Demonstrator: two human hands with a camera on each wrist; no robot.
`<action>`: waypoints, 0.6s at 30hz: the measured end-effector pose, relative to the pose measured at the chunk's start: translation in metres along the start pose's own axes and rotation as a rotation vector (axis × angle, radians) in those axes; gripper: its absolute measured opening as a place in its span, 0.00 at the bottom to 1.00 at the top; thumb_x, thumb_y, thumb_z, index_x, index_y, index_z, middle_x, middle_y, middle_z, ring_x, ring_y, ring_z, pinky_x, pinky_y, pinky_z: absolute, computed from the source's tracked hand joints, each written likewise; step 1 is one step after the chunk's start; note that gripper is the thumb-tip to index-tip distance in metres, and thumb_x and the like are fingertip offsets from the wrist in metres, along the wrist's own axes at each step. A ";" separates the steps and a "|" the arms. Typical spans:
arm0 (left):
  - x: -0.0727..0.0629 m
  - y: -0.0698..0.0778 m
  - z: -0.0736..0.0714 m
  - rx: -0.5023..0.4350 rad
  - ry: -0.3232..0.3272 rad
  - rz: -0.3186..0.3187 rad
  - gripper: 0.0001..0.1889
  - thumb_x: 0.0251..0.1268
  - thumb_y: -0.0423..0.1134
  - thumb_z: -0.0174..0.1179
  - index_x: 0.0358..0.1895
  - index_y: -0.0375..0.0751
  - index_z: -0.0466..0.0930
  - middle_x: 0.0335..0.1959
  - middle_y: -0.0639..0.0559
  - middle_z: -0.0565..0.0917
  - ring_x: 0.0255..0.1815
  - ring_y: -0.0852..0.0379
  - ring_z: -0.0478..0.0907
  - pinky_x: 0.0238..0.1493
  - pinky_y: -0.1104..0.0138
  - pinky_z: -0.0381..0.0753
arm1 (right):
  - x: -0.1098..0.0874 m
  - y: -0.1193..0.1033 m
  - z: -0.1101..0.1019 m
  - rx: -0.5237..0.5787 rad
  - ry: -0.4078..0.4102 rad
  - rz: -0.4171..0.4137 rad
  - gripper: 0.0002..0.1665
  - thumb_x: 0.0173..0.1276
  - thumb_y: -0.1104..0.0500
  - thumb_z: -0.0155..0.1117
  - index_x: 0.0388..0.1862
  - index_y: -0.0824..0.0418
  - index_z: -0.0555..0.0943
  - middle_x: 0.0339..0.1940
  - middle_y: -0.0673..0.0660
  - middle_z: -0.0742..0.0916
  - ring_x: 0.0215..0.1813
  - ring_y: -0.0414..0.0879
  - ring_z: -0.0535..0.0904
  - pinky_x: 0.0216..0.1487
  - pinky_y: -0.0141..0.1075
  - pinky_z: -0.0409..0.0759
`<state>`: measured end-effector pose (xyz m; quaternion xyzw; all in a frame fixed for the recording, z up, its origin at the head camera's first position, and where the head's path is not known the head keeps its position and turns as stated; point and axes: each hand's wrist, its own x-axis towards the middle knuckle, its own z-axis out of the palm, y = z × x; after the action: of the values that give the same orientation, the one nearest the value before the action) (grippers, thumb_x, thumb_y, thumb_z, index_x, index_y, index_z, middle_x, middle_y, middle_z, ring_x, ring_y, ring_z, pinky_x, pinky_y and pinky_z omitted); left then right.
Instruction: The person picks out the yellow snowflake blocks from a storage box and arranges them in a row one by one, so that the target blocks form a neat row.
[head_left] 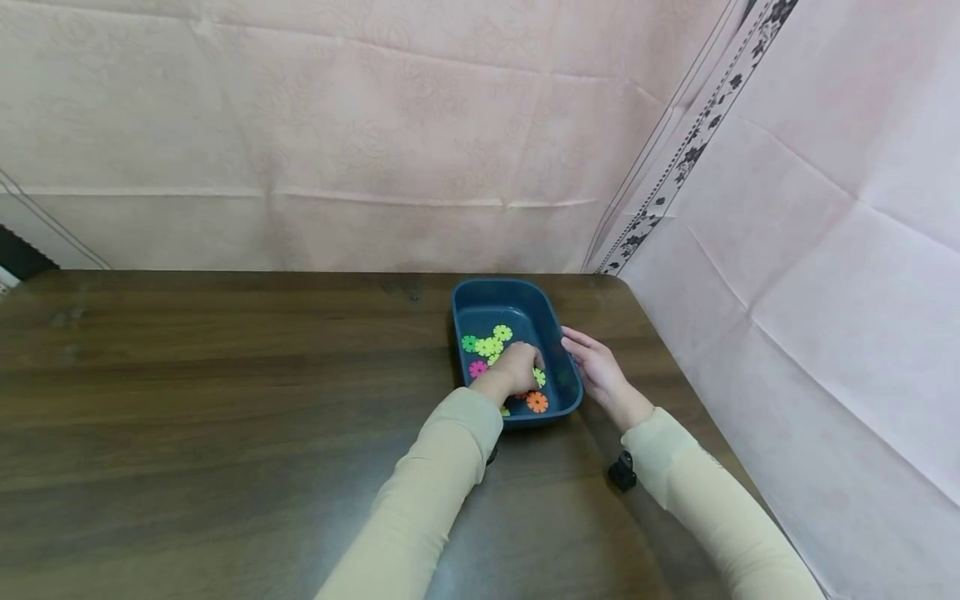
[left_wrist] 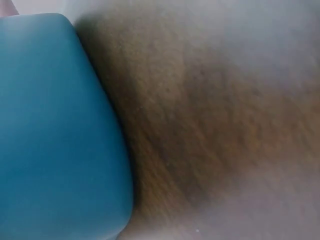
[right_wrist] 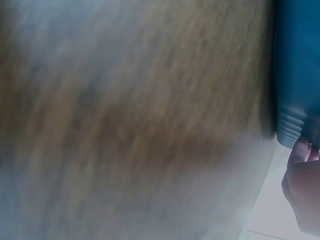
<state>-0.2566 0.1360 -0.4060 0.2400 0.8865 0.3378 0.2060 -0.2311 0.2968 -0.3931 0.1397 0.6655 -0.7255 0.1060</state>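
Note:
My left hand (head_left: 517, 367) reaches down into a dark blue plastic basin (head_left: 459, 307), its fingers bent downward among small flower-shaped pieces. Its fingertips are hidden, and I cannot tell whether they hold a piece. Yellow-green pieces (head_left: 488, 347), a green one (head_left: 469, 343), a pink one (head_left: 478, 368) and an orange one (head_left: 536, 402) lie on the basin floor around it. My right hand (head_left: 598, 371) is at the basin's right side, its fairly straight fingers touching the outer wall by the rim. The right wrist view catches these fingers (right_wrist: 300, 150) beside the ribbed end.
The basin stands on a brown wooden table (head_left: 225, 400), near its back right corner. A pale cloth (head_left: 337, 150) hangs behind the table, and another patterned white cloth (head_left: 840, 250) hangs along the right edge. A small black device (head_left: 622, 472) sits under the right wrist.

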 end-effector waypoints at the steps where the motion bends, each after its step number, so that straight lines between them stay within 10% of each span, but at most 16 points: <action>1: -0.001 0.000 -0.001 -0.035 0.009 -0.001 0.13 0.62 0.31 0.59 0.50 0.40 0.80 0.51 0.49 0.79 0.49 0.56 0.73 0.57 0.65 0.77 | 0.000 0.000 0.000 0.004 0.001 -0.001 0.29 0.73 0.58 0.50 0.71 0.61 0.61 0.40 0.43 0.84 0.43 0.35 0.80 0.46 0.26 0.80; 10: -0.009 -0.001 -0.011 -0.399 0.158 -0.072 0.12 0.63 0.29 0.55 0.46 0.37 0.83 0.45 0.45 0.83 0.37 0.56 0.77 0.45 0.67 0.81 | 0.001 0.001 0.001 -0.033 0.028 0.004 0.30 0.73 0.57 0.51 0.71 0.60 0.61 0.54 0.50 0.79 0.46 0.33 0.78 0.46 0.24 0.79; 18: -0.012 0.002 -0.029 -0.812 0.115 -0.146 0.13 0.62 0.30 0.59 0.50 0.36 0.82 0.50 0.43 0.81 0.36 0.58 0.79 0.48 0.66 0.83 | 0.000 0.000 0.002 -0.054 0.024 0.012 0.30 0.73 0.56 0.50 0.72 0.59 0.60 0.65 0.55 0.72 0.45 0.31 0.77 0.46 0.23 0.79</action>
<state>-0.2620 0.1162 -0.3820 0.0564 0.7059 0.6575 0.2573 -0.2308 0.2953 -0.3927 0.1495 0.6851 -0.7049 0.1064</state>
